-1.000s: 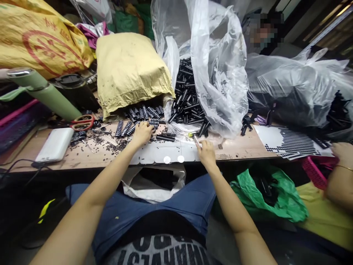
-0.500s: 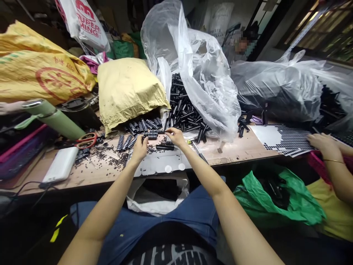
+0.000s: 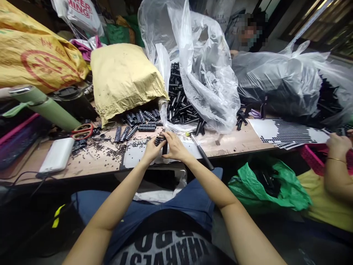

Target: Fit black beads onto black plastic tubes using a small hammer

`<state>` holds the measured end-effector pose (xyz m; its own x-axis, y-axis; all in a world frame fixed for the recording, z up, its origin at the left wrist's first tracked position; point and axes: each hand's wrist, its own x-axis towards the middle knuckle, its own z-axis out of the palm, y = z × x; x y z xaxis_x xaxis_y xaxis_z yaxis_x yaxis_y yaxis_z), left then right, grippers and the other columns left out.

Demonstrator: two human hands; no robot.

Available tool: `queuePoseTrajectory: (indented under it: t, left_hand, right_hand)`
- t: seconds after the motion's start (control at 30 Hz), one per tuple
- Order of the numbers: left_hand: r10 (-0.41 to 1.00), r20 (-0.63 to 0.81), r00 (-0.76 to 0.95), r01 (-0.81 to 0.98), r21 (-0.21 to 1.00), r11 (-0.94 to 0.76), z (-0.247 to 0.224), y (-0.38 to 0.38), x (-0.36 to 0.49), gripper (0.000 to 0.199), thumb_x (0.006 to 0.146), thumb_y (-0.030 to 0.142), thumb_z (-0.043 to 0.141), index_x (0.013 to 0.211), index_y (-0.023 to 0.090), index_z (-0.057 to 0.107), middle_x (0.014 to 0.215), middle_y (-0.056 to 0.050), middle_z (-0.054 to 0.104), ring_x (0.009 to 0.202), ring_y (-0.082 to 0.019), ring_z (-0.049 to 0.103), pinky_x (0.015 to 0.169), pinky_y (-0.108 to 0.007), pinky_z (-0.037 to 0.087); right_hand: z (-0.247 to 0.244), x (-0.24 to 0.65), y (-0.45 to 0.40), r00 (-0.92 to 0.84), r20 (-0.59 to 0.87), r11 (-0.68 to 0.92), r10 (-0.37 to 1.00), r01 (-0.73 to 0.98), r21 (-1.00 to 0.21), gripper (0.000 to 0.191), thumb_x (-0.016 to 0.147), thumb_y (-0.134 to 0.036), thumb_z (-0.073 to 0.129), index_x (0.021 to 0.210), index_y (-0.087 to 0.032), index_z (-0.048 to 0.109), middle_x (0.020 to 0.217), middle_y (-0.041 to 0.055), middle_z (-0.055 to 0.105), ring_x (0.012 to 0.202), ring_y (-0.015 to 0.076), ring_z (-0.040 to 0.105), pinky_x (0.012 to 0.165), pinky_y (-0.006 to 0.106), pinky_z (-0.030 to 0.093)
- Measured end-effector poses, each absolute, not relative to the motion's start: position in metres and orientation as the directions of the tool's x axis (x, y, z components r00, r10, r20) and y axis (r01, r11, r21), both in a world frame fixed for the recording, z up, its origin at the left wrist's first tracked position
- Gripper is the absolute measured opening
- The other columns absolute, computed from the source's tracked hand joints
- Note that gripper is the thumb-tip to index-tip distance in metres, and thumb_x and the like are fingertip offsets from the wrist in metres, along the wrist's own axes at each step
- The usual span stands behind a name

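Note:
Near the table's front edge, my left hand [image 3: 151, 150] is closed on a small dark dotted cylinder [image 3: 158, 140]. My right hand [image 3: 175, 147] touches it at the fingertips and is closed on a black tube [image 3: 164, 149], which points down between the hands. Under them lies a white sheet [image 3: 135, 156] with small dark dots scattered about. Black-and-white dotted cylinders [image 3: 125, 133] lie behind and to the left. A black-handled tool [image 3: 202, 151] rests to the right of my right hand.
A yellow sack [image 3: 127, 81] and a clear plastic bag [image 3: 206, 73] of black tubes stand behind. At left are a green bottle [image 3: 46, 108], scissors [image 3: 82, 131] and a white box [image 3: 57, 154]. A co-worker's hand [image 3: 339, 143] is at far right.
My hands have come together over the white sheet, nearer the table's front edge. The black tube has been picked up. The view has shifted, and the co-worker's hand has moved right.

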<state>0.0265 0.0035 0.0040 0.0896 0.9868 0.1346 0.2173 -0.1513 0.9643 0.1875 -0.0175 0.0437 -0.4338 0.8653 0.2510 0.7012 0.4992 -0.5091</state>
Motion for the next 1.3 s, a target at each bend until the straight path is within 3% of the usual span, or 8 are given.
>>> queuePoseTrajectory:
  t: [0.1,0.2,0.43,0.6,0.73,0.97,1.17,1.3]
  left_hand:
    - [0.931,0.317,0.182,0.598,0.716,-0.360,-0.016,-0.009,0.011,0.033,0.083,0.029,0.060,0.113,0.014,0.060,0.109,-0.014,0.064,0.105,-0.027,0.059,0.091,-0.041,0.046]
    - [0.909,0.343,0.238,0.764,0.511,-0.393,-0.024,-0.030,-0.007,0.031,0.087,0.024,0.054,0.116,0.015,0.061,0.105,-0.015,0.064,0.103,-0.030,0.057,0.089,-0.045,0.045]
    - [0.883,0.467,0.049,0.462,0.774,-0.434,0.004,-0.034,-0.007,0.023,0.081,0.037,0.067,0.094,0.018,0.064,0.095,-0.007,0.064,0.092,-0.020,0.059,0.087,-0.034,0.048]
    - [0.987,0.159,0.005,0.002,0.987,-0.159,0.008,-0.009,0.028,0.035,0.087,0.046,0.055,0.109,0.019,0.056,0.079,-0.001,0.058,0.069,-0.013,0.059,0.068,-0.027,0.051]
    - [0.994,-0.094,0.052,-0.336,0.936,0.106,0.020,-0.012,0.041,0.040,0.084,0.054,0.055,0.104,0.020,0.056,0.063,0.006,0.046,0.040,-0.006,0.040,0.035,-0.017,0.030]
    - [0.953,-0.215,0.216,-0.320,0.906,0.277,0.050,-0.030,0.039,0.051,0.084,0.051,0.054,0.124,0.019,0.055,0.050,0.008,0.045,0.031,-0.005,0.035,0.030,-0.015,0.023]
    - [0.949,-0.296,0.113,-0.364,0.876,0.316,0.062,-0.038,0.048,0.035,0.076,0.048,0.060,0.083,0.014,0.060,0.054,0.003,0.053,0.039,-0.011,0.053,0.039,-0.022,0.045]
    - [0.955,-0.267,0.132,-0.322,0.899,0.296,0.067,-0.045,0.052,0.039,0.071,0.051,0.066,0.082,0.015,0.058,0.054,0.004,0.053,0.038,-0.012,0.054,0.038,-0.024,0.047]
  right_hand:
    - [0.028,0.202,-0.032,-0.288,0.171,0.334,0.942,0.780,-0.529,0.109,0.057,-0.038,0.084,0.146,-0.016,0.025,0.144,0.0200,0.034,0.136,0.0348,0.030,0.111,0.052,0.030]
    - [0.012,0.220,-0.047,-0.125,0.063,0.140,0.990,0.838,-0.527,0.110,0.055,-0.046,0.084,0.144,-0.013,0.029,0.143,0.0219,0.035,0.136,0.0368,0.030,0.110,0.053,0.030]
    - [0.011,0.226,-0.053,-0.067,-0.027,0.046,0.997,0.874,-0.484,0.109,0.057,-0.058,0.080,0.143,-0.014,0.032,0.147,0.0220,0.034,0.136,0.0369,0.032,0.110,0.052,0.028]
    - [0.014,0.224,-0.050,-0.064,-0.048,0.033,0.997,0.872,-0.488,0.111,0.054,-0.052,0.083,0.143,-0.009,0.032,0.145,0.0248,0.036,0.136,0.0388,0.033,0.111,0.054,0.027]
    - [0.017,0.227,-0.057,-0.171,0.071,0.178,0.983,0.762,-0.623,0.122,0.051,-0.048,0.086,0.147,-0.009,0.021,0.148,0.0250,0.030,0.140,0.0355,0.027,0.115,0.051,0.026]
    - [0.048,0.210,-0.064,-0.346,0.439,0.558,0.829,0.466,-0.686,0.118,0.055,-0.053,0.084,0.147,-0.018,0.019,0.146,0.0186,0.032,0.140,0.0307,0.028,0.114,0.049,0.032]
    - [0.055,0.189,-0.059,-0.462,0.502,0.666,0.732,0.325,-0.672,0.118,0.058,-0.051,0.083,0.148,-0.020,0.014,0.148,0.0176,0.031,0.141,0.0294,0.028,0.118,0.046,0.025]
    - [0.050,0.187,-0.061,-0.453,0.472,0.639,0.756,0.353,-0.684,0.117,0.060,-0.047,0.083,0.148,-0.019,0.012,0.148,0.0182,0.030,0.141,0.0288,0.029,0.118,0.045,0.026]
